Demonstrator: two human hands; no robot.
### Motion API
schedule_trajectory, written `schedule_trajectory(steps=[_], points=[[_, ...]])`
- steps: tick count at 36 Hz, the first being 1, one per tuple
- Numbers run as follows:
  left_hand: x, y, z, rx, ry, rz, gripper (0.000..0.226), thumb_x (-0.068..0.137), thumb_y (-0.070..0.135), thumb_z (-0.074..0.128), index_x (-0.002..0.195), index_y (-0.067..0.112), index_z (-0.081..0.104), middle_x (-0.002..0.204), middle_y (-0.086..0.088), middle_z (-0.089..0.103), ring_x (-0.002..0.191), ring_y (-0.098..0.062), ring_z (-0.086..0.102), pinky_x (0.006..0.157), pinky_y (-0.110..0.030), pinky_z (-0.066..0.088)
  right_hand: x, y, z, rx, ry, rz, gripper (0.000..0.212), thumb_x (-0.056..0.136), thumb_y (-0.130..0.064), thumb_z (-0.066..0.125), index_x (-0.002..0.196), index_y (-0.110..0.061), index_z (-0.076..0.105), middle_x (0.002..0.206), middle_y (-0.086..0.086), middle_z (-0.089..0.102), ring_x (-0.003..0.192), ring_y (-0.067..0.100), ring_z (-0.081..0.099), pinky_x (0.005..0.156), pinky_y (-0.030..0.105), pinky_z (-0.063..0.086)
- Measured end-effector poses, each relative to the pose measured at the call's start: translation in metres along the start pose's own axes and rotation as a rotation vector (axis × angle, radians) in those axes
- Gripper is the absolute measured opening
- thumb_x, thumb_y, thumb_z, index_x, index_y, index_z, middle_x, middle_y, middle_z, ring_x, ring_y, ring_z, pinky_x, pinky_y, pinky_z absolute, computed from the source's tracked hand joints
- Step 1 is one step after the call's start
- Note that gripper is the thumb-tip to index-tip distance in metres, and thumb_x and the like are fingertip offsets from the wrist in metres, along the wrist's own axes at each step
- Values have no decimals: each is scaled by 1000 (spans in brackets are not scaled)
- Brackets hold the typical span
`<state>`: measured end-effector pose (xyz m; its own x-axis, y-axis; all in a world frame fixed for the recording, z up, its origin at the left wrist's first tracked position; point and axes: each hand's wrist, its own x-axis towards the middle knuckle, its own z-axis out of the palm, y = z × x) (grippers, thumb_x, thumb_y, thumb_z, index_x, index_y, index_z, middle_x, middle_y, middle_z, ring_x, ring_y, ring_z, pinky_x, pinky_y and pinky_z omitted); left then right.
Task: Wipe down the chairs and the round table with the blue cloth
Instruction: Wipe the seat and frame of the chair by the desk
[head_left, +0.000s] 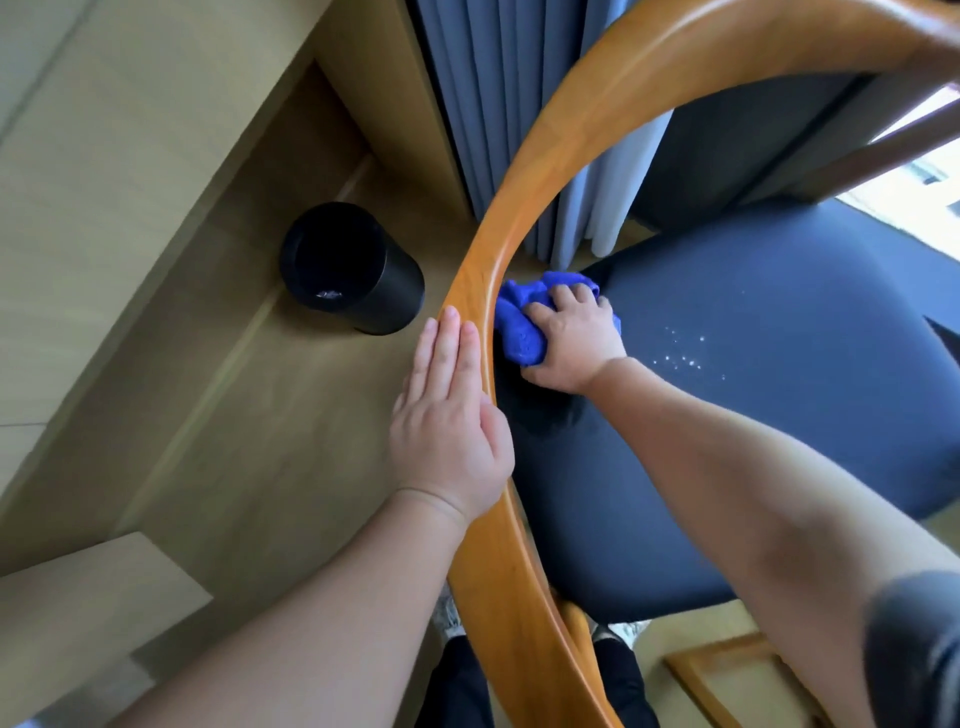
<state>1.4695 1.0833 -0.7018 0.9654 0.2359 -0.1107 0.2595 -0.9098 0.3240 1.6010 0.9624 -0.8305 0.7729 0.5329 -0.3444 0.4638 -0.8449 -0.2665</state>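
A chair with a curved orange wooden back rail (524, 208) and a dark blue padded seat (753, 405) fills the right of the view. My right hand (576, 338) is inside the rail, gripping a bunched blue cloth (519, 322) pressed on the seat's left edge beside the rail. My left hand (447, 415) lies flat against the outer side of the rail, fingers straight and together, holding nothing. Small white specks (685, 353) dot the seat to the right of the cloth. The round table is out of view.
A black cylindrical bin (353, 270) stands on the wooden floor left of the chair. Grey-blue curtains (493, 104) hang behind the rail. A pale cabinet side (78, 156) runs along the left. A wooden frame (727, 680) lies at the bottom right.
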Motion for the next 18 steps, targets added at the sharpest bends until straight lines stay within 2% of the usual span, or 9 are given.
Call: schedule_trajectory(steps=[2, 5, 8, 12, 14, 16, 18], points=[[0, 0, 0, 7, -1, 3, 65, 83, 24, 24, 145, 7, 33, 155, -7, 26, 144, -20, 20, 106, -34, 32, -31, -10, 15, 45, 12, -21, 64, 55, -55, 69, 109, -20, 63, 107, 11, 54, 103, 37, 48, 91, 50, 41], [0, 0, -1, 25, -14, 7, 65, 85, 25, 22, 146, 7, 32, 156, -6, 23, 144, -19, 17, 107, -32, 29, -95, -23, 52, 109, 65, -157, 58, 54, -54, 67, 102, -21, 66, 101, 10, 56, 92, 36, 50, 86, 52, 43], [0, 2, -2, 35, -25, 2, 66, 84, 26, 21, 147, 8, 30, 157, -5, 20, 145, -18, 16, 106, -33, 32, -134, -22, 71, 89, 50, -236, 64, 60, -53, 63, 117, -23, 64, 122, 12, 56, 107, 39, 49, 96, 59, 37], [-1, 2, -3, 41, -49, -1, 66, 85, 28, 18, 148, 9, 27, 158, -4, 17, 146, -18, 13, 107, -36, 34, -131, -23, 56, 69, -82, -179, 81, 61, -73, 61, 127, -27, 59, 136, 14, 50, 121, 45, 44, 99, 70, 31], [-1, 2, -2, 40, -55, -1, 67, 85, 29, 17, 148, 9, 26, 158, -3, 16, 146, -17, 12, 108, -36, 33, -129, -23, 49, 37, -133, -213, 78, 62, -68, 64, 128, -26, 58, 132, 15, 51, 114, 44, 46, 92, 65, 41], [-1, 2, -2, 36, -53, -3, 67, 85, 29, 17, 148, 9, 26, 158, -3, 16, 146, -17, 12, 108, -37, 33, -127, -16, 43, 23, -133, -287, 73, 60, -56, 70, 126, -25, 59, 122, 15, 54, 102, 40, 51, 80, 53, 49], [-1, 2, -2, 29, -49, -2, 67, 85, 29, 18, 148, 8, 27, 158, -4, 16, 146, -18, 13, 109, -37, 32, -121, -2, 34, 5, -113, -367, 72, 56, -50, 74, 123, -25, 62, 116, 15, 58, 93, 38, 56, 69, 42, 51]])
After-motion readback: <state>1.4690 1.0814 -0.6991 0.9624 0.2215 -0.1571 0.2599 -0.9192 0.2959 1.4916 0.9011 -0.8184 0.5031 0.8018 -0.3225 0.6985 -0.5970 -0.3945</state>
